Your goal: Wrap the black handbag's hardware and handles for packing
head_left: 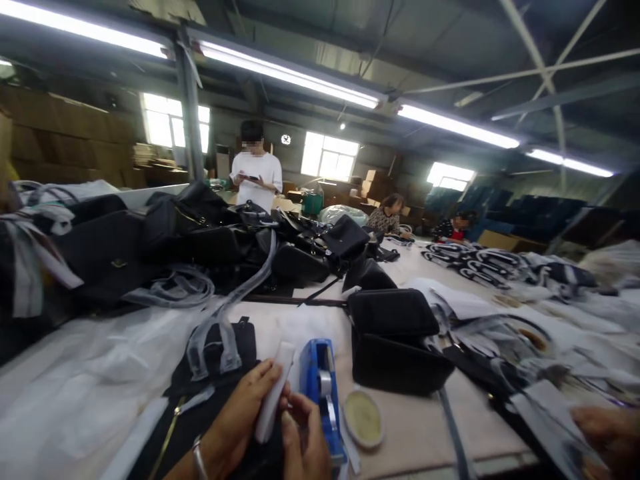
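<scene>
At the bottom middle my left hand (240, 417) is closed around a white strip (273, 393) that stands upright between its fingers. My right hand (305, 440) is right beside it, fingers pinched on the lower end of the same strip. Both hands hover over a black bag (200, 400) with a gold zip that lies flat in front of me. A blue tape dispenser (320, 393) stands just right of my hands, touching my right fingers.
A round yellowish lid (363, 419) lies right of the dispenser, and a black box-shaped bag (393, 337) stands behind it. Piled black bags (200, 233) and plastic wraps fill the table's left and back. Three people work farther off; another person's hand (607, 433) shows at bottom right.
</scene>
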A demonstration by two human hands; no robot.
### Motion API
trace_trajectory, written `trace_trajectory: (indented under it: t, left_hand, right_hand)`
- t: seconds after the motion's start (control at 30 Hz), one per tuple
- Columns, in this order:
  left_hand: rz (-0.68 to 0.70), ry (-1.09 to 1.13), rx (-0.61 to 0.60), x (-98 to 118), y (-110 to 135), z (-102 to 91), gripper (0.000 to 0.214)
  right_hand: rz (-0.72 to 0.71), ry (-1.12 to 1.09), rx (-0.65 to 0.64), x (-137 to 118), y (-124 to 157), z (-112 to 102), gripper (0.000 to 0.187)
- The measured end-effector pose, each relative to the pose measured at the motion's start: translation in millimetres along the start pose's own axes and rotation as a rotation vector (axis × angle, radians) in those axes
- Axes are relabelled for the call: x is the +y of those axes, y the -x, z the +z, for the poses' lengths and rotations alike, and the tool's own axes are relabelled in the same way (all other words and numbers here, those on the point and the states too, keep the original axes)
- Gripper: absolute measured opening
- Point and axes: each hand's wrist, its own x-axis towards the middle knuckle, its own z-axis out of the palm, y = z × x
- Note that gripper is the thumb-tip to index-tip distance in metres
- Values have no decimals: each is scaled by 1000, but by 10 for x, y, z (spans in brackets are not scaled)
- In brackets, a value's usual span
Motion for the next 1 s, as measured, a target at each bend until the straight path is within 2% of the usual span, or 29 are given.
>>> trace_trajectory:
  t: [0.13,0.43,0.63,0.77,0.87,1.0]
  left_hand:
    - [37,12,25,14,30,-29,28]
    - [8,61,12,-57,64,12,28]
    - [40,-16,51,-174,63,-10,36]
    - [44,-75,118,-192,91,39,38]
    - [19,-6,70,-180,136,46,33]
    - [-45,136,-57,-136,224,-8,32]
  right_hand:
    - [22,-155,-39,92,-72,201,38]
    - [61,-213,26,181,-60,233,40]
    - [33,-118,121,231,-80,271,32]
    - [30,-33,68,196,-108,225,28]
    - [49,16,16,177,-119,186,28]
    - [36,-2,61,208,-111,210,34]
